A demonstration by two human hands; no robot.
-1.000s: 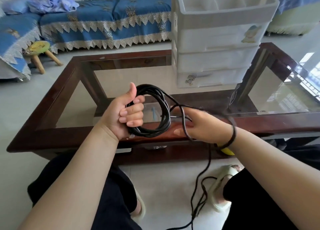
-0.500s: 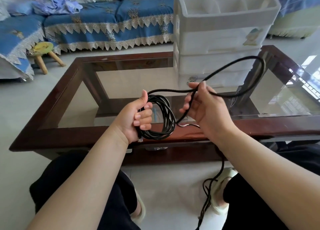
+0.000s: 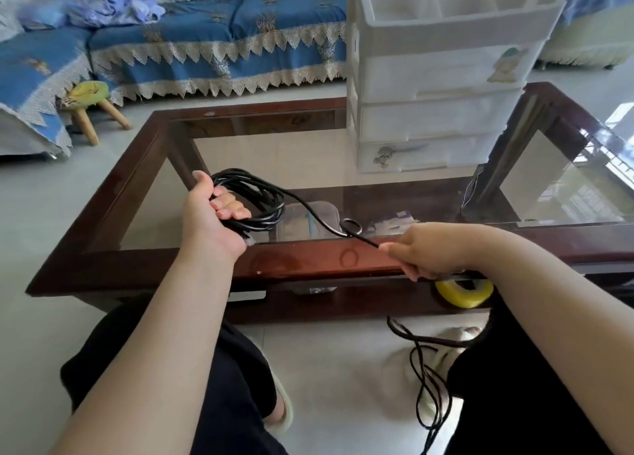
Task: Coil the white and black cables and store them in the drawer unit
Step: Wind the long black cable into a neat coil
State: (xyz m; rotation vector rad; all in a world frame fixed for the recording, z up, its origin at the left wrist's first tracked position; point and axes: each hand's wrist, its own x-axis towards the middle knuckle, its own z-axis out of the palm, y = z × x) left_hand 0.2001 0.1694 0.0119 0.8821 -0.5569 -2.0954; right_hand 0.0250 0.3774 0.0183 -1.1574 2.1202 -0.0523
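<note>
Nearest us, our two bare forearms reach out over black-clad knees and pale slippers (image 3: 281, 417) on the tiled floor. Loose slack of the black cable (image 3: 264, 200) trails on the floor by our right leg, tangled in a few loops.

Our left hand (image 3: 212, 221) grips the coiled part of the cable, fingers curled round the bundle of loops, thumb up; a clear plug end pokes out just below the fist. From the coil a single strand runs right, makes one small kink-loop over the table edge, and goes into our right hand (image 3: 425, 252), which is closed on it, fingers curled round the strand. Both hands are above the near rail of the table (image 3: 144, 259), well apart from each other.

Under the near rail sits a yellow tape roll (image 3: 459, 295). Through the glass top we see a clear plastic box (image 3: 302, 221) and some papers on the lower shelf.

Farther back, the white drawer unit (image 3: 435, 87) stands on the table's far right part, three drawers all pushed in, open tray compartments on top. White cable: we can't find it.

Beyond: small wooden stool (image 3: 91, 108) with green seat, and blue sofa (image 3: 219, 39) with lace trim, lilac cloth (image 3: 113, 5) bunched on it.
</note>
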